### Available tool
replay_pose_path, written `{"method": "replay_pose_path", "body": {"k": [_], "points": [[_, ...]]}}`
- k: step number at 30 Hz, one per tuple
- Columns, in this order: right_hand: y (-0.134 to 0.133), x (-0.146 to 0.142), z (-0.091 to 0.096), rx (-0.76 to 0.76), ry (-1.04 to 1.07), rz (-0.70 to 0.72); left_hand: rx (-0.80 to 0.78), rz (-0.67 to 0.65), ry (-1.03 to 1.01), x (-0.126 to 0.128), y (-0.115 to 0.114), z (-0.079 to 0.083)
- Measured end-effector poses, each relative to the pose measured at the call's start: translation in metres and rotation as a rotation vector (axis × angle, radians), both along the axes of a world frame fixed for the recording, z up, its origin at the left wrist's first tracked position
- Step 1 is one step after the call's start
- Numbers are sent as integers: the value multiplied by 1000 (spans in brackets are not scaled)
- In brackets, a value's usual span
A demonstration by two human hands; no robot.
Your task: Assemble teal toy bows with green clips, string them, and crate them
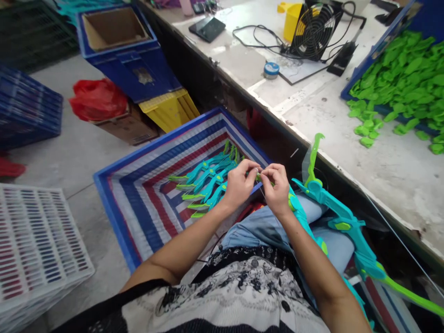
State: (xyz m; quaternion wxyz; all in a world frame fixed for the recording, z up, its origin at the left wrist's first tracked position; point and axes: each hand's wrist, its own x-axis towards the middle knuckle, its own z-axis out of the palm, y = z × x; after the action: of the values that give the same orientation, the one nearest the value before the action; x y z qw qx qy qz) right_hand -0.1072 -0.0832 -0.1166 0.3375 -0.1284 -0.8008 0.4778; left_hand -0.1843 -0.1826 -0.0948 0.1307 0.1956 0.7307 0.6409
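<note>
My left hand [242,181] and my right hand [276,188] meet above my lap, both closed in a pinch. Between the fingertips shows the small green end [258,177] of a teal-and-green plastic toy bow [299,210], with a thin string hanging close by. The rest of that bow runs under my right forearm and is partly hidden. Another toy bow [338,210], with curved green tips, lies across my knees on the right. In a lined blue bin [114,206] to the left, several more toy bows [211,173] lie side by side.
On the worktable [322,111] stand a black fan [315,34], a yellow cup [292,21], a blue-lidded tin [271,69] and a tipped bin of green pieces [409,74]. Around the floor are a white crate [38,236], blue bins [128,69] and a red bag [99,99].
</note>
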Motion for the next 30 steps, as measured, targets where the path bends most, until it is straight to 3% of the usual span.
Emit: {"method": "replay_pose_path", "body": {"k": [6,12,15,19,22,26,30], "points": [[-7,-8,4,-69,107,-56,104,-140,-364,-9,-2,6],[-11,-11,-2,-19,150,-112,67,-263,-463,-18,-8,7],[-11,-12,-6,-19,137,-46,101,-204,-441,-11,-4,3],[-8,-9,-12,-28,87,15,126,-18,-437,-2,3,0],[-4,-6,-14,109,115,23,116,13,-516,-3,4,3],[3,-5,-12,302,97,28,91,-77,-604,-9,1,8],[7,-6,-9,399,14,30,14,-163,-432,-9,-3,4]]}}
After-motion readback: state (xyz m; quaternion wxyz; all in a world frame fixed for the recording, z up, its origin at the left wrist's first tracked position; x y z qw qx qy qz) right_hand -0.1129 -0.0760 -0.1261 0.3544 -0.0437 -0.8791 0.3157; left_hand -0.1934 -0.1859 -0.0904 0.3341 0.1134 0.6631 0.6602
